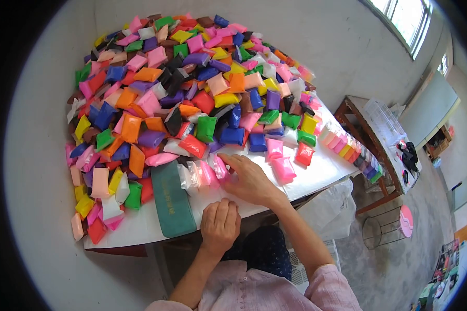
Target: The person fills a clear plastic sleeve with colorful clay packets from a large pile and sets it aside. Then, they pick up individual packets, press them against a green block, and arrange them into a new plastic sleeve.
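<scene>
My right hand (251, 179) reaches over the white tabletop with its fingers closed on a small pink packet (220, 167). That packet stands at the right end of a short row of pink and white packets (197, 175). Beside the row, on its left, lies a flat green pouch (172, 202) with faint gold lettering. Close to the table's front edge, my left hand (220, 225) is curled into a loose fist, and no packet shows in it. Two more pink packets (283, 170) and a red one (304, 154) lie to the right of my right hand.
A large heap of colourful packets (181, 93) covers the back and left of the table (327, 166). Packets stand in a long row (350, 150) at the right edge. Beyond are a wooden side table (366, 135) with a wire basket, and a pink-topped stool (406, 222).
</scene>
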The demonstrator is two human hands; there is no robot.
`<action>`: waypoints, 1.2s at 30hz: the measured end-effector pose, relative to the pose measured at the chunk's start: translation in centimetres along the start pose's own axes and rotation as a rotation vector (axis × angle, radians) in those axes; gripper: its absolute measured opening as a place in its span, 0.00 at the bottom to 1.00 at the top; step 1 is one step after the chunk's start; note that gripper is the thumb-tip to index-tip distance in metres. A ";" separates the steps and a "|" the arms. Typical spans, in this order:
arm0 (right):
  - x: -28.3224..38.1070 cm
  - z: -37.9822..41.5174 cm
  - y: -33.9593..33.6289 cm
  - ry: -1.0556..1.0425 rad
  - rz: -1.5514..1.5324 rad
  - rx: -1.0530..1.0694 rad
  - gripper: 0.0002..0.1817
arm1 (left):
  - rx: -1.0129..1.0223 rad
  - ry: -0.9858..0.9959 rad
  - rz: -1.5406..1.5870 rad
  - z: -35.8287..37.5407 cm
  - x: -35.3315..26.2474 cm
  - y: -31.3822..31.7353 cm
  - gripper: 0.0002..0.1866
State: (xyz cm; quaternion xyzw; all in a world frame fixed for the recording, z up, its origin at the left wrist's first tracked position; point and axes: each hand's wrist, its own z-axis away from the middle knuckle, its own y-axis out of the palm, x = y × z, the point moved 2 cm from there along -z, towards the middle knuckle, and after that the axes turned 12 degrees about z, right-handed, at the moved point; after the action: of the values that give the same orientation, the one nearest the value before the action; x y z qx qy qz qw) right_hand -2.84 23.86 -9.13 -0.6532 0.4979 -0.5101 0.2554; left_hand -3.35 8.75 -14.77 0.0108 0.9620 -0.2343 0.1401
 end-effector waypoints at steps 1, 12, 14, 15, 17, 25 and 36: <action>0.0 0.2 -0.2 0.025 -0.023 0.001 0.35 | 0.005 -0.011 0.013 -0.1 -0.1 -0.1 0.12; -1.3 1.8 1.1 0.062 -0.238 -0.093 0.33 | 0.071 -0.152 -0.033 -0.3 -1.1 -1.4 0.12; -1.1 1.5 1.5 0.046 -0.213 -0.122 0.32 | 0.067 -0.177 -0.056 -0.5 -0.9 -1.3 0.12; -1.1 1.6 1.9 0.023 -0.162 -0.153 0.32 | 0.069 -0.191 -0.068 -0.5 -0.9 -1.3 0.12; -1.1 2.0 1.8 -0.009 -0.096 -0.232 0.31 | 0.072 -0.206 -0.066 -0.7 -1.1 -0.9 0.12; -1.1 2.1 1.8 0.041 -0.147 -0.178 0.30 | 0.084 -0.193 -0.095 -0.7 -0.7 -0.7 0.13; -0.5 2.4 2.3 0.026 -0.102 -0.255 0.29 | 0.110 -0.101 -0.150 0.1 0.1 -0.5 0.15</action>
State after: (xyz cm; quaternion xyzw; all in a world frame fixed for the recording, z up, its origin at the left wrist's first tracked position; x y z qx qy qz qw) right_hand -1.56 23.01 -12.14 -0.6983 0.5282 -0.4632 0.1375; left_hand -3.44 8.24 -14.70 -0.0654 0.9374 -0.2970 0.1697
